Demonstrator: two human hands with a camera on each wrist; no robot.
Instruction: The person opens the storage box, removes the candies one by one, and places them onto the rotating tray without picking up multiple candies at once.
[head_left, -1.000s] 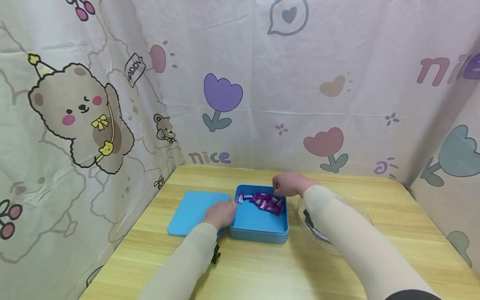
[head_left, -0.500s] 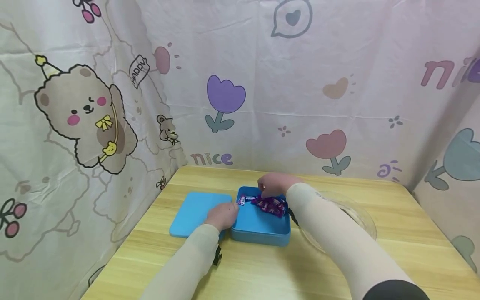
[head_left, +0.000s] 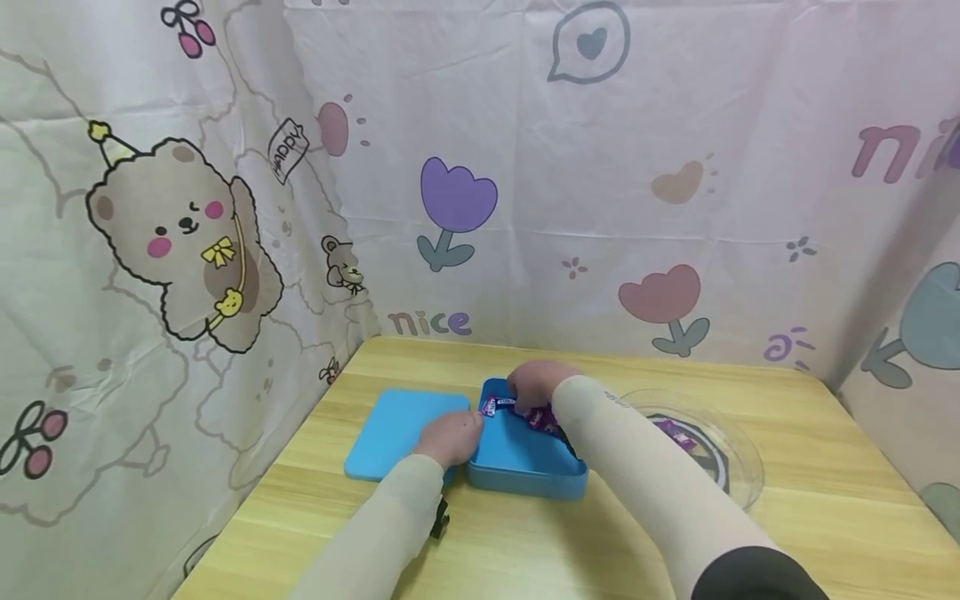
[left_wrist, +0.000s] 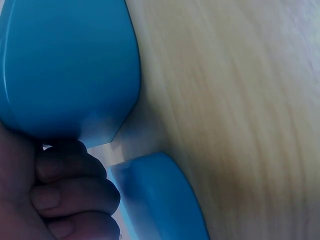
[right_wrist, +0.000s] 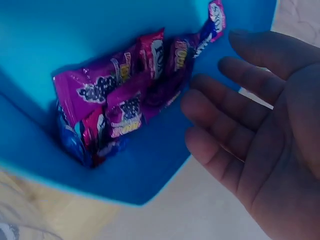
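A blue box [head_left: 528, 482] without its lid stands mid-table, with several wrapped candies [right_wrist: 127, 95], mostly purple, inside along its far side. My left hand [head_left: 452, 437] grips the box's left wall, its fingers [left_wrist: 75, 195] curled against the outside in the left wrist view. Over the far part of the box, my right hand [head_left: 542, 383] reaches down to the candies. Its fingers [right_wrist: 220, 115] are spread and loosely bent beside the wrappers in the right wrist view, holding nothing. In the head view that hand and forearm cover some of the candies.
A flat blue lid [head_left: 401, 425] lies left of the box, partly behind my left hand. To the right, a clear round bowl [head_left: 752, 467] holds a purple packet [head_left: 677, 435] and is partly hidden by my right sleeve. A patterned cloth [head_left: 525, 192] hangs behind the table.
My right hand has moved left and down, from the box's far right corner in among the candies. The left hand keeps its grip on the box. The view has shifted slightly.
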